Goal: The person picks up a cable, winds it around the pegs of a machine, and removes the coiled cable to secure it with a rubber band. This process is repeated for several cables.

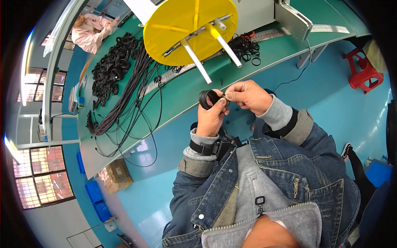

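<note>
A small coil of black cable (204, 100) is gripped in my left hand (210, 120), its loops standing out past the thumb and fingers. My right hand (252, 98) meets it from the right, with thumb and forefinger pinched at a thin black piece beside the coil. Whether that piece is a cable end or a tie, I cannot tell. Both hands are off the bench's near edge, just below the metal pegs (197, 62) of a yellow winding disc (171, 31).
On the green bench (175, 97) lie a long bundle of black cables (128, 91), a heap of coiled cables (109, 70), small black loops (248, 51) and a steel ruler (271, 34). Loose cable ends hang over the near edge. Another person (91, 35) sits far left; a red stool (364, 72) stands right.
</note>
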`<state>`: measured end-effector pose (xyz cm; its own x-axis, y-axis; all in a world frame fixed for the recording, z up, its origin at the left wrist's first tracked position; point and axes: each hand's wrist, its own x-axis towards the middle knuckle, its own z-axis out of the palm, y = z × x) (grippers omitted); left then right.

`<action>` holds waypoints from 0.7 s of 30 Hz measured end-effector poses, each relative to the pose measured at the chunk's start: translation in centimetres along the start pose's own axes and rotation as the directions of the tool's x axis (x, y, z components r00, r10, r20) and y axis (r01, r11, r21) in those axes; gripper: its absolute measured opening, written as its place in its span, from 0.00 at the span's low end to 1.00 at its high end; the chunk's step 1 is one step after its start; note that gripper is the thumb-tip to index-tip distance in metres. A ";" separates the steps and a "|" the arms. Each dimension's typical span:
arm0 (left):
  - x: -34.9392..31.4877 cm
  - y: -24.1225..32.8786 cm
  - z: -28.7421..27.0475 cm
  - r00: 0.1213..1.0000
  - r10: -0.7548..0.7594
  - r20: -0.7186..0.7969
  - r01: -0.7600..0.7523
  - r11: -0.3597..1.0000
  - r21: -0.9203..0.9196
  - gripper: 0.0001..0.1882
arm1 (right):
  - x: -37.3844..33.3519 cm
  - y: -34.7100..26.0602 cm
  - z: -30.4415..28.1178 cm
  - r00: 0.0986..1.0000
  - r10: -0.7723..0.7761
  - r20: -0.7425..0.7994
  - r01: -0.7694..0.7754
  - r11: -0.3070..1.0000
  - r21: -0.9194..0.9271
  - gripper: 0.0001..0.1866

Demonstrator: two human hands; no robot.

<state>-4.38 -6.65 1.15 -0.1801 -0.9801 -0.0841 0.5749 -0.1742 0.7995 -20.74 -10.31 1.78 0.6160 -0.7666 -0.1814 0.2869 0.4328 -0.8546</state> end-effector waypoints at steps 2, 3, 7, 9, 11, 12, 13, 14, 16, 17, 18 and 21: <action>-0.1 -0.2 -1.0 1.000 0.018 -0.023 -0.018 0.999 0.036 0.09 | -0.5 1.1 0.4 0.986 -0.159 0.056 0.158 0.987 0.020 0.07; -0.1 -0.1 -1.4 0.998 0.037 -0.042 -0.034 0.997 0.072 0.08 | -0.8 1.5 0.7 0.968 -0.238 0.083 0.236 0.971 0.034 0.08; -0.5 0.8 -1.9 0.999 -0.028 0.035 0.020 0.979 0.205 0.07 | -3.9 2.7 1.3 0.958 0.027 0.286 -0.069 0.988 0.139 0.09; -0.8 1.3 -1.4 0.993 -0.081 0.085 0.057 0.965 0.254 0.07 | -3.7 1.5 0.5 0.973 0.049 0.228 -0.060 0.997 0.041 0.10; -1.5 1.7 -0.7 0.964 -0.260 0.056 0.240 0.941 0.241 0.08 | -3.3 -0.6 -0.6 0.991 0.078 0.112 -0.059 0.985 -0.163 0.12; -1.8 1.8 -0.5 0.937 -0.347 0.041 0.329 0.915 0.232 0.09 | -3.2 -2.0 -0.8 0.991 0.081 0.106 -0.063 0.985 -0.159 0.12; -2.0 2.0 -0.4 0.935 -0.352 0.042 0.334 0.914 0.229 0.09 | -3.0 -3.8 -0.6 0.992 0.061 0.112 -0.021 0.944 -0.330 0.14; -2.0 2.2 -0.4 0.898 -0.436 0.060 0.406 0.873 0.269 0.09 | -2.6 -4.7 -0.4 0.992 0.040 0.121 0.025 0.872 -0.490 0.16; -2.0 2.4 -0.3 0.801 -0.594 0.083 0.534 0.769 0.352 0.10 | -1.5 -5.0 0.1 0.972 -0.019 0.232 0.174 0.724 -0.668 0.16; -1.9 2.3 -0.1 0.799 -0.596 0.084 0.536 0.768 0.351 0.10 | -1.0 -5.0 0.4 0.933 -0.046 0.356 0.326 0.524 -0.787 0.17; -1.9 2.3 0.0 0.782 -0.617 0.090 0.540 0.742 0.398 0.11 | -0.7 -4.9 0.7 0.879 -0.037 0.476 0.465 0.289 -0.837 0.18; -2.1 2.2 0.1 0.745 -0.660 0.093 0.545 0.683 0.486 0.15 | 0.2 -2.8 1.5 0.836 -0.028 0.549 0.543 0.197 -0.817 0.18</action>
<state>-2.79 -4.99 3.12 -0.5883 -0.6064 -0.5350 -0.0932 -0.6064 0.7897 -20.26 -10.96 4.84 0.9092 -0.3924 0.1390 -0.2083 -0.7179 -0.6643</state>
